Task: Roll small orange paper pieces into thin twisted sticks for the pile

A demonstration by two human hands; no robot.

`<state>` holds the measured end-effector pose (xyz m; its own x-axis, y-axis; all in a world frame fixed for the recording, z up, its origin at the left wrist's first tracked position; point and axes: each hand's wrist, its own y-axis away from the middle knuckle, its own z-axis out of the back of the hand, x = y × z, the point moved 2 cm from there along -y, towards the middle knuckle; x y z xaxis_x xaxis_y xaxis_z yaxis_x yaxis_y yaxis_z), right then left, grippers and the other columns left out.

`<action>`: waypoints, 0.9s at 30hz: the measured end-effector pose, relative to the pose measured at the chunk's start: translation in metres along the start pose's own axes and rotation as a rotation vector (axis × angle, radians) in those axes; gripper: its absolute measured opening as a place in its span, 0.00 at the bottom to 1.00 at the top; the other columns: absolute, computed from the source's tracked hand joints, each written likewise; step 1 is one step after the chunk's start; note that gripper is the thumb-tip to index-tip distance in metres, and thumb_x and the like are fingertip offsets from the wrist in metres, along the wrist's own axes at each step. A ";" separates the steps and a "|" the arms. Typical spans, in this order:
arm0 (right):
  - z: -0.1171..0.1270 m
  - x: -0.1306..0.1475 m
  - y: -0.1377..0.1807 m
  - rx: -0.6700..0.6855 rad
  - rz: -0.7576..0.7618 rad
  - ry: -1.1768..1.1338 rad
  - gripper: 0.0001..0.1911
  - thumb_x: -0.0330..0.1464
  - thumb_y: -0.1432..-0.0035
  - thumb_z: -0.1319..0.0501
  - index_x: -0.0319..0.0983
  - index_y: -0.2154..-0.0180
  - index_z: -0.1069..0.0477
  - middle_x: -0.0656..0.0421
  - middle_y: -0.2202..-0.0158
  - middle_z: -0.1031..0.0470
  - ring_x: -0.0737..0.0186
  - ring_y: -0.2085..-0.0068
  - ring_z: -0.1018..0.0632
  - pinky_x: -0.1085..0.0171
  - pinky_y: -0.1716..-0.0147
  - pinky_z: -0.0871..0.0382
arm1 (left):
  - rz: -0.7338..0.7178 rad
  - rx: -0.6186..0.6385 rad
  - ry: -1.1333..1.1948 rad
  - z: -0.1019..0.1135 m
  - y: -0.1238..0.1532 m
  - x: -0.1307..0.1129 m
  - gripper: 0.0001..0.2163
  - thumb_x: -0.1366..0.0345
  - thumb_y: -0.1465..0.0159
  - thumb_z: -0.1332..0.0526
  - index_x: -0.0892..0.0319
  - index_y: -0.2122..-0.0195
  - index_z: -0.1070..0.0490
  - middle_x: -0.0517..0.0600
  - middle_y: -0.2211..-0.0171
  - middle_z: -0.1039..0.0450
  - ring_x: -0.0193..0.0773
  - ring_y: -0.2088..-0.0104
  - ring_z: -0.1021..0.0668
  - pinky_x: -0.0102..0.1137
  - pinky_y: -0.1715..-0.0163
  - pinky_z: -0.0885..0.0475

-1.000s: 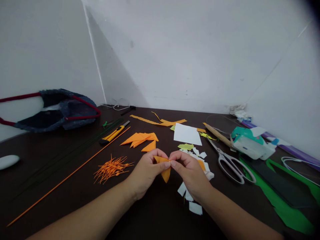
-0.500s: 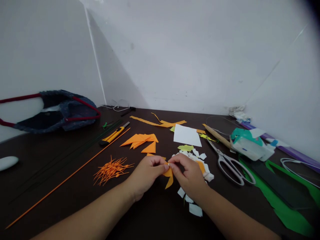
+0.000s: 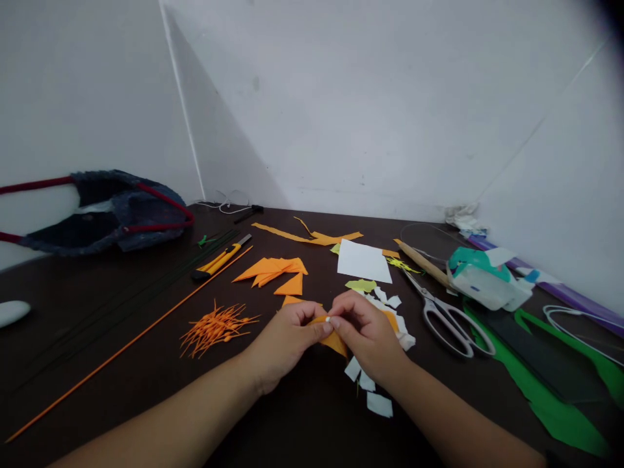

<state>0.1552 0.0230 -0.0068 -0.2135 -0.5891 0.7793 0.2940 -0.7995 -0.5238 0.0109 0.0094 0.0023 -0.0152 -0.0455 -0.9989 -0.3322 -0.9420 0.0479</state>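
Both my hands meet at the centre of the dark table, fingertips pinched close together. Between them is a piece of orange paper [image 3: 335, 342] with a small white bit [image 3: 328, 320] at its upper edge. My left hand [image 3: 287, 338] is closed on the paper's left side. Thumb and forefinger of my right hand [image 3: 365, 335] pinch it at the white bit. Folded orange paper pieces [image 3: 275, 270] lie just beyond my left hand, and a heap of thin orange stamen-like strands [image 3: 217, 329] is to its left. White paper scraps [image 3: 379, 404] lie around and under my right hand.
Scissors [image 3: 451, 318] lie right of my hands, near a tape dispenser [image 3: 487, 279] and green paper [image 3: 550, 406]. A yellow utility knife [image 3: 221, 259] and long orange stick [image 3: 131, 342] are on the left. A white paper square [image 3: 364, 261] lies ahead; a denim bag [image 3: 112, 211] stands back left.
The orange paper between my fingers has turned; its loose tail, which hung down to a point, now spreads toward my right hand. Both hands stay pinched together in nearly the same place.
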 end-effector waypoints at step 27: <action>-0.001 -0.008 -0.003 -0.035 -0.295 -0.457 0.14 0.25 0.53 0.38 0.44 0.62 0.30 0.63 0.69 0.31 0.69 0.67 0.28 0.67 0.68 0.33 | -0.163 -0.045 -0.353 0.003 0.000 -0.003 0.09 0.64 0.41 0.44 0.61 0.72 0.27 0.46 0.76 0.33 0.33 0.72 0.33 0.29 0.71 0.39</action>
<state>0.1552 0.0298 -0.0118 0.1470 -0.2340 0.9610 0.2505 -0.9311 -0.2651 0.0081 0.0102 0.0054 -0.2912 0.2160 -0.9319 -0.3158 -0.9413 -0.1195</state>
